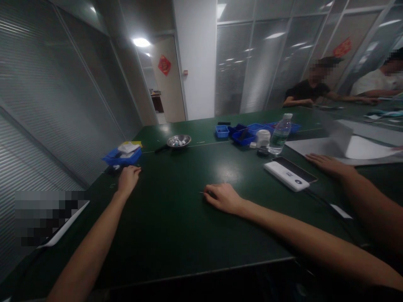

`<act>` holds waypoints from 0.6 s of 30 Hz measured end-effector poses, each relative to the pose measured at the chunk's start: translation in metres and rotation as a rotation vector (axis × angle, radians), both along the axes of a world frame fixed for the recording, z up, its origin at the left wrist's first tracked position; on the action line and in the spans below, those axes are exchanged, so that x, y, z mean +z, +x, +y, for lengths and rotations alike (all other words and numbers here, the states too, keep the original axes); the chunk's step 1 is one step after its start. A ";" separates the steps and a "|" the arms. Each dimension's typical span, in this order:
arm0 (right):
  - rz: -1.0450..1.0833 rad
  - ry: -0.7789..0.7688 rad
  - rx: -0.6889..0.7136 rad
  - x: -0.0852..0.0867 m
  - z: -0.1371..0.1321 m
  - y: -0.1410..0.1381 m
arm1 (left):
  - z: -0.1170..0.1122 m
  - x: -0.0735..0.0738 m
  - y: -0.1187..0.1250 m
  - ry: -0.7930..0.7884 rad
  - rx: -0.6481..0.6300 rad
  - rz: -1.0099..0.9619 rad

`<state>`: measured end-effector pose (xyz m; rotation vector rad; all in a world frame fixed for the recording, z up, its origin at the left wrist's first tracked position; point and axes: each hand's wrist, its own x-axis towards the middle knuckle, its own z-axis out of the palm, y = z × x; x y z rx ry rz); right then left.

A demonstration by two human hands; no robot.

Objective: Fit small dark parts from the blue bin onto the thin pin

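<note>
One long dark-green table (170, 239) fills most of the view. Two people sit at its far right, one in a dark shirt (305, 93), the other in a white top (370, 86). Behind the table is a door (173, 102) bearing a red diamond-shaped sign, its characters too blurred to read.

Both of the wearer's bare arms reach forward over the tabletop, well apart. The left arm stretches out nearly straight, its hand (127, 179) just in front of a blue tray (121, 158); the fingertips draw together, but I cannot tell whether they grip anything. The right arm slants in from the lower right, the hand (224, 197) low over the table, palm down, fingers curled in a pinch around a thin stick (201, 192) that pokes out to the left. Further right, a neighbour's hand (330, 165) lies flat.

A clear bottle (281, 132) stands beyond the right hand, its greenish label unreadable. A shiny metal bowl (179, 142) holds small pale pieces. Nearer, a white battery pack (285, 176) carries dark markings too small to read; a phone (295, 169) lies just beside it.
</note>
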<state>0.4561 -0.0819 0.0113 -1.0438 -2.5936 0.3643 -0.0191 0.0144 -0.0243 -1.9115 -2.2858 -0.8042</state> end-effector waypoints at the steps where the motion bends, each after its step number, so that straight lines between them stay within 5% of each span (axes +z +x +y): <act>1: -0.004 0.001 -0.003 0.000 0.000 0.000 | -0.003 -0.001 0.004 0.003 -0.024 0.065; 9: -0.022 -0.027 0.000 0.005 -0.001 0.000 | -0.005 0.002 0.027 -0.039 -0.074 0.387; 18: -0.001 -0.038 0.005 0.007 -0.003 0.000 | -0.009 0.003 0.023 -0.033 -0.055 0.391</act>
